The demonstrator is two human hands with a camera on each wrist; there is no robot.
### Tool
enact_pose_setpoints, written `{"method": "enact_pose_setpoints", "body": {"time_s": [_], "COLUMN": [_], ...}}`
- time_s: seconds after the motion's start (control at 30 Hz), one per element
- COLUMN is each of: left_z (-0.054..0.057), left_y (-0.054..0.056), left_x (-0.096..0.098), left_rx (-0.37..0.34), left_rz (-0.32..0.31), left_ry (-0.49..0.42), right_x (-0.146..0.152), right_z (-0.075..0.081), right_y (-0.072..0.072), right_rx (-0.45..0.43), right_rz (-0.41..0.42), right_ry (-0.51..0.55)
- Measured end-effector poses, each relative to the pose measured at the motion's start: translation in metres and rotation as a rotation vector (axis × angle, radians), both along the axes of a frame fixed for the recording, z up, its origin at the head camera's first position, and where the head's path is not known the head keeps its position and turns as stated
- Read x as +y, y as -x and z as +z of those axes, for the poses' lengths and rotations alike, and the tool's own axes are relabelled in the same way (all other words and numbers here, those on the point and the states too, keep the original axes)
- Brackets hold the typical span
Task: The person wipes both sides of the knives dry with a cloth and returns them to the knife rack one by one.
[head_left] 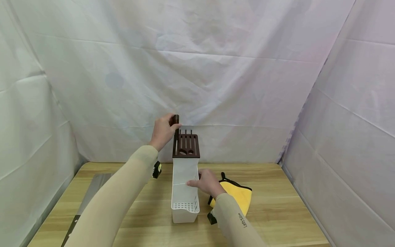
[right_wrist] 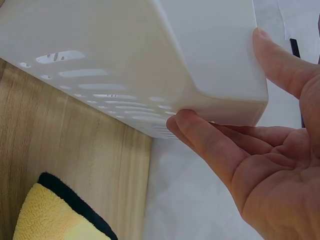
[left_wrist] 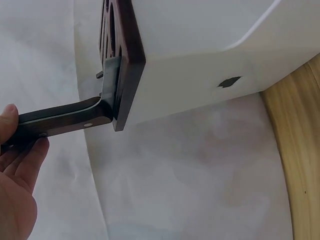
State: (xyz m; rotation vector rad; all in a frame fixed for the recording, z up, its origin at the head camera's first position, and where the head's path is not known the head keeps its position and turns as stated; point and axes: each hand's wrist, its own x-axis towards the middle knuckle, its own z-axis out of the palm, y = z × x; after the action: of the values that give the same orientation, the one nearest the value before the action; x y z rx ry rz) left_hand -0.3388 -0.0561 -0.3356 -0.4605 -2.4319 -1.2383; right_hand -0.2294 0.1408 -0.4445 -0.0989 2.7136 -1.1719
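Note:
A white plastic knife holder (head_left: pixel 184 171) with a dark brown slotted top (head_left: pixel 189 145) stands upright on the table. My left hand (head_left: pixel 163 130) grips the dark handle of a knife (left_wrist: pixel 65 120). In the left wrist view its blade sits in the slot at one edge of the brown top, with the handle sticking out above and the rest of the blade hidden inside. Lower down, my right hand (head_left: pixel 208 181) holds the holder by its side. In the right wrist view the thumb (right_wrist: pixel 280 60) lies on the front face and the fingers press the slotted side wall.
At the left of the wooden table (head_left: pixel 148 219) lies a wide-bladed knife (head_left: pixel 92 188), partly behind my left forearm. A yellow cloth with black edging (head_left: pixel 239 195) lies to the right, partly under my right forearm. White sheets (head_left: pixel 216 85) hang around the table.

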Motion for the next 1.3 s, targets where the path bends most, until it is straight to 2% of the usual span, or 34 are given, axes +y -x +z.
{"method": "enact_pose_setpoints", "body": {"time_s": [0.43,0.57,0.8,0.9,1.03,1.13,1.3], "left_z": [-0.003,-0.004,-0.009,-0.015,-0.029,-0.042,-0.065], "left_y": [0.0,0.0,-0.008,-0.012,-0.017,-0.021,-0.03], "left_x": [0.0,-0.001,-0.008,-0.014,-0.022,-0.029,-0.044], "left_rx": [-0.02,-0.06,-0.184,-0.191,-0.157,-0.138,-0.146], "left_rz": [0.014,0.013,0.018,0.023,0.015,0.016,0.031], "left_ry": [0.012,0.019,-0.029,-0.01,0.035,0.053,0.067], "right_x": [0.001,0.002,0.001,0.0,0.0,0.001,0.001], "right_z": [0.001,0.002,0.001,0.001,0.0,-0.001,-0.001], "right_y": [-0.001,-0.001,0.002,0.002,0.002,0.004,0.005], "right_rx": [-0.014,-0.02,-0.024,-0.026,-0.031,-0.031,-0.026], "right_rz": [-0.005,-0.011,-0.011,-0.003,-0.008,-0.008,0.003], "right_ry": [0.009,0.014,0.02,0.024,0.02,0.015,0.023]}}
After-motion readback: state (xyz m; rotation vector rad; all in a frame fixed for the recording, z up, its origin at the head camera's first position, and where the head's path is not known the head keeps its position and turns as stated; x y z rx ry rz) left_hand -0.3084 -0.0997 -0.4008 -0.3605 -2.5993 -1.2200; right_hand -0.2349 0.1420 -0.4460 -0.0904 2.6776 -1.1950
